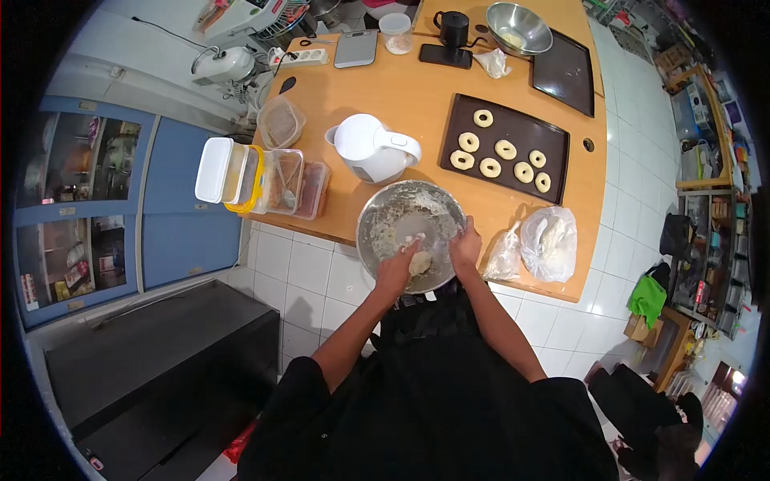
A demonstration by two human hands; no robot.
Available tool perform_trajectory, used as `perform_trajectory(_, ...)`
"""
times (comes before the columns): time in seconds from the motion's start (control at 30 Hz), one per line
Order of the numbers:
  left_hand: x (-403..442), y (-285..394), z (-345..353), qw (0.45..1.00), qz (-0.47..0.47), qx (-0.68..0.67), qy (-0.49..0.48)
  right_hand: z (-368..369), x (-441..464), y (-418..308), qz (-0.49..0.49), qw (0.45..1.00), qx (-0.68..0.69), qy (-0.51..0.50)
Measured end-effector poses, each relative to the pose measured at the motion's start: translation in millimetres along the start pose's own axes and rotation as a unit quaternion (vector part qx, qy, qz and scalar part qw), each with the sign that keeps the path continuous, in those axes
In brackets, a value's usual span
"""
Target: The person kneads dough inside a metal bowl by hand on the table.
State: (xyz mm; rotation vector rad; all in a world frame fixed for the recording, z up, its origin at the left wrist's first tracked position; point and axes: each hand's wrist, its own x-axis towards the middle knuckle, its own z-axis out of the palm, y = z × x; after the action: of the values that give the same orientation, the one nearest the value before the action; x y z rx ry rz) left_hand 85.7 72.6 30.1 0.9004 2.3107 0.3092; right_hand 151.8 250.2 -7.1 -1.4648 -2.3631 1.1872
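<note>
Wooden table (401, 96) spread before you, dark tray (521, 128) on it, then your steel bowl (415, 223) at the near edge, walls smeared with dough. Right hand (465, 247), fingers curled closed over the rim; left hand (395, 268) inside, fingers part-extended by the dough lump (419, 263), grip unclear. Hand-mixing, it seems: brace the bowl, gather those scraps! Eight dough rings (498, 149) fill out the tray.

Bright light glints off floor tiles (644, 168), while fisheye edges bend into black.
</note>
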Motion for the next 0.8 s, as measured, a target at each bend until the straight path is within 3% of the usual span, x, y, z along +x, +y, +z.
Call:
perform_trajectory(0.1,4,7,-2,0.996,-0.084,0.006,0.008,-1,-4,-1,-0.040,0.998,0.033,0.029)
perform_trajectory(0.2,2,6,7,0.990,-0.070,0.075,0.096,-1,-3,-3,-0.037,0.999,0.020,0.018)
perform_trajectory(0.3,8,-7,7,0.996,-0.080,-0.029,0.010,-3,-3,-4,-0.057,0.998,0.036,0.018)
perform_trajectory(0.4,15,-21,32,0.990,0.001,-0.060,-0.129,3,-2,-2,-0.062,0.996,0.036,0.048)
perform_trajectory(0.53,23,0,41,0.990,-0.007,-0.015,-0.138,5,0,3,-0.055,0.998,0.021,0.028)
perform_trajectory(0.6,31,8,32,0.990,-0.020,-0.010,-0.138,5,0,2,-0.071,0.996,0.046,0.033)
perform_trajectory(0.73,60,7,50,0.993,-0.009,0.113,-0.010,0,-2,-5,-0.039,0.999,0.001,0.022)
perform_trajectory(0.8,76,0,53,0.994,-0.007,0.105,-0.017,-2,-3,-6,-0.045,0.999,0.009,0.023)
